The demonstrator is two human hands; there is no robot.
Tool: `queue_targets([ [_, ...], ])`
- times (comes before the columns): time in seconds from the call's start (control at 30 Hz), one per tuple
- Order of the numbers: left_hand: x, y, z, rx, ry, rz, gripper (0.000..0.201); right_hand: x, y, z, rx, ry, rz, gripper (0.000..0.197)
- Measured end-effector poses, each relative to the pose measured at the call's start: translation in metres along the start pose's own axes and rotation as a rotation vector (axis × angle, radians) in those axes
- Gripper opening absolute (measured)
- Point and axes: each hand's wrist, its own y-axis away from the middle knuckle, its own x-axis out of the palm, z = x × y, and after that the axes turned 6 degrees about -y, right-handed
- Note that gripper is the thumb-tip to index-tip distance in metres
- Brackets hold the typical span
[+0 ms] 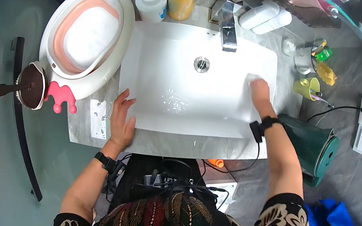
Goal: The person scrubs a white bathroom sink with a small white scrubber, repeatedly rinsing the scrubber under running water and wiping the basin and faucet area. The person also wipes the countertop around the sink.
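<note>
One left hand (122, 119), its fingers loosely spread, lies at the front-left rim of the white rectangular washbasin (164, 71), centre of the frame. Water droplets (173, 101) dot the basin floor. Right of centre, the right hand (260, 94) is inside the basin near its right wall, fingers curled; whether they pinch anything I cannot tell. Farther right, a yellow cup (302, 87) holds toothbrushes (321, 99); top centre-left, a pump bottle (181, 4) contains amber liquid.

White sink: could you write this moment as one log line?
left hand: open, at sink front-left corner | right hand: inside sink, right side; whitish item there, kind unclear | faucet: back edge
</note>
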Motion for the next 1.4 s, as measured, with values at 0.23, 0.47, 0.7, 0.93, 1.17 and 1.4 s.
queue_targets([
  [0.23, 0.0, -0.003, -0.004, -0.035, 0.016, 0.026, 0.054, 0.022, -0.062, 0.069, 0.167, -0.37, -0.436, 0.011],
  [0.47, 0.0, 0.0, 0.0, -0.032, 0.028, 0.004, 0.054, 0.025, -0.034, 0.026, -0.014, -0.386, -0.23, 0.011],
  [0.7, 0.013, -0.017, -0.009, 0.016, 0.048, 0.052, 0.048, 0.086, -0.093, 0.037, 0.256, -0.423, -0.594, 0.03],
  [0.93, 0.001, -0.002, -0.003, -0.023, -0.024, 0.036, 0.043, 0.023, -0.061, 0.099, -0.177, -0.136, -0.228, 0.019],
  [1.17, 0.0, -0.002, -0.003, 0.0, -0.031, 0.034, 0.043, -0.054, -0.059, 0.014, -0.406, 0.595, -0.137, 0.014],
  [1.4, -0.001, 0.002, -0.001, -0.039, 0.013, 0.009, 0.045, -0.037, 0.077, 0.021, -0.289, 0.394, 0.303, 0.02],
])
